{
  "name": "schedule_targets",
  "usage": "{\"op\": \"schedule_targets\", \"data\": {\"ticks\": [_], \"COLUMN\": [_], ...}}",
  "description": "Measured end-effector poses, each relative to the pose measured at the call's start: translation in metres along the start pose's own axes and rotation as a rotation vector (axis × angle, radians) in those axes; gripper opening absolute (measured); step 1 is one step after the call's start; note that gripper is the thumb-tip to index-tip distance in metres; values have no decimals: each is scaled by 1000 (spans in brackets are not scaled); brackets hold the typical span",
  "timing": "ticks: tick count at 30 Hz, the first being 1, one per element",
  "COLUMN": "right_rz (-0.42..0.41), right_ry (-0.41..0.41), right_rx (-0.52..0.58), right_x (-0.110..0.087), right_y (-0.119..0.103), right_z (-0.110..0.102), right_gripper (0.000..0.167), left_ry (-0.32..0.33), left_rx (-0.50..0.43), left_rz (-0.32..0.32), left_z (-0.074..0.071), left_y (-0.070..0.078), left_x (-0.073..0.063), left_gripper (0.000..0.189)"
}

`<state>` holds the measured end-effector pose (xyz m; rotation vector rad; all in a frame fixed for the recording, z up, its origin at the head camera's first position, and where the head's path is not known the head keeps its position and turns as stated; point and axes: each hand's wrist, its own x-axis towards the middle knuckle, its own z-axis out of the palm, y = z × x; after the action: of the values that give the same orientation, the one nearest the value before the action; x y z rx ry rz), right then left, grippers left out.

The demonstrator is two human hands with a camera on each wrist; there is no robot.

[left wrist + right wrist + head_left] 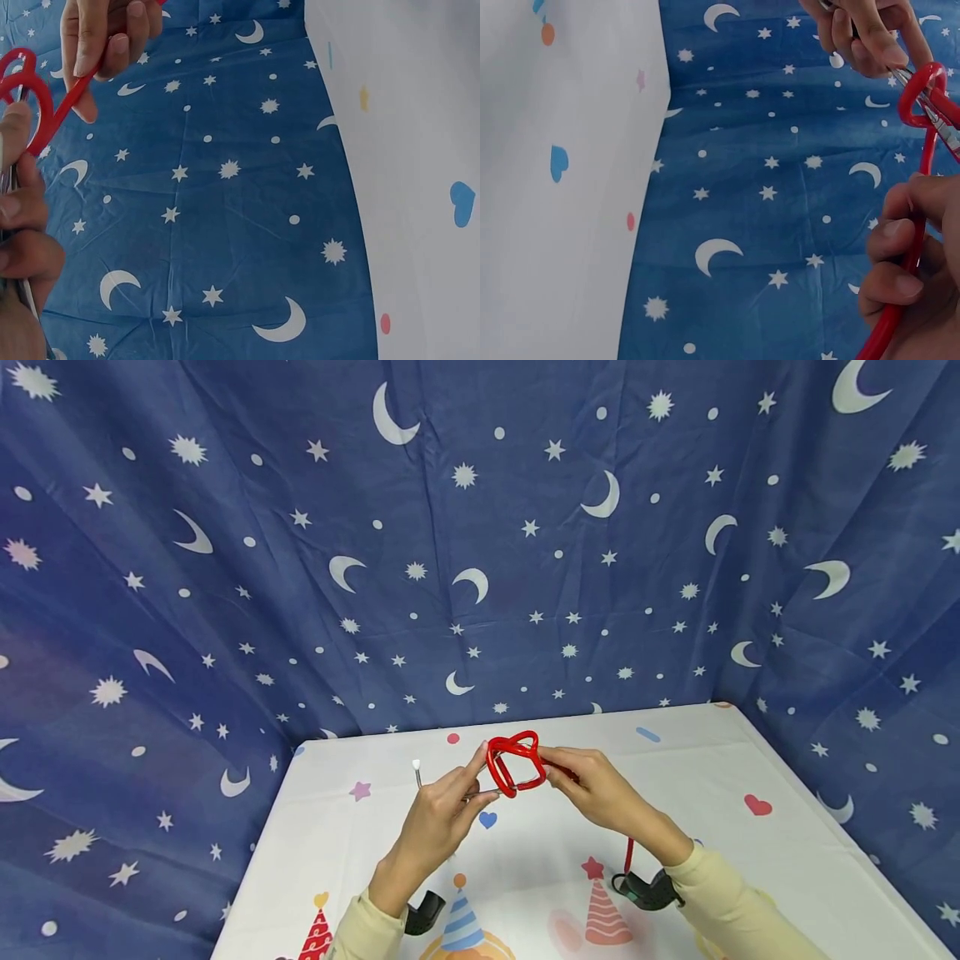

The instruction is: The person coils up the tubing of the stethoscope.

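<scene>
Glossy red cord point(496, 768) forms several loops between the two hands above the table. My left hand point(442, 810) grips a slim metal tool point(904, 76) whose shiny shanks run through the red loops; a thin metal rod with a white tip point(416, 765) sticks out behind this hand. The left fingertips are right at the loops. My right hand point(596, 785) pinches the cord to the right of the loops. In the right wrist view the cord point(889, 330) runs down through its curled fingers. Much of the tool is hidden by the left hand and the cord.
Below the hands is a table with a white cloth point(720, 793) printed with hearts and party hats. A blue curtain point(525, 568) with moons and stars rises behind it and along both sides. Loose red cord point(628, 856) hangs by the right wrist.
</scene>
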<state>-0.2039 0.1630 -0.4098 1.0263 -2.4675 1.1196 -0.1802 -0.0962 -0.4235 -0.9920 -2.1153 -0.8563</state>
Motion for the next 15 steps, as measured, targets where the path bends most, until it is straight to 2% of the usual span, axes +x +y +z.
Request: {"op": "schedule_targets", "data": {"ticks": [3,9,15], "right_rz": [19,18,-20], "right_ry": [-15,-14,-22], "right_rx": [19,11,-69], "right_x": [-1,-2,-3], "right_y": [-1,-4,-10], "right_z": [1,5,11], "right_gripper": [36,37,34], "left_ry": [28,76,149], "left_rx": [11,24,53], "left_rz": [-41,-124,-195], "left_z": [0,0,4], "left_y": [0,0,-2], "left_x": [0,1,0], "left_gripper": [72,73,72]}}
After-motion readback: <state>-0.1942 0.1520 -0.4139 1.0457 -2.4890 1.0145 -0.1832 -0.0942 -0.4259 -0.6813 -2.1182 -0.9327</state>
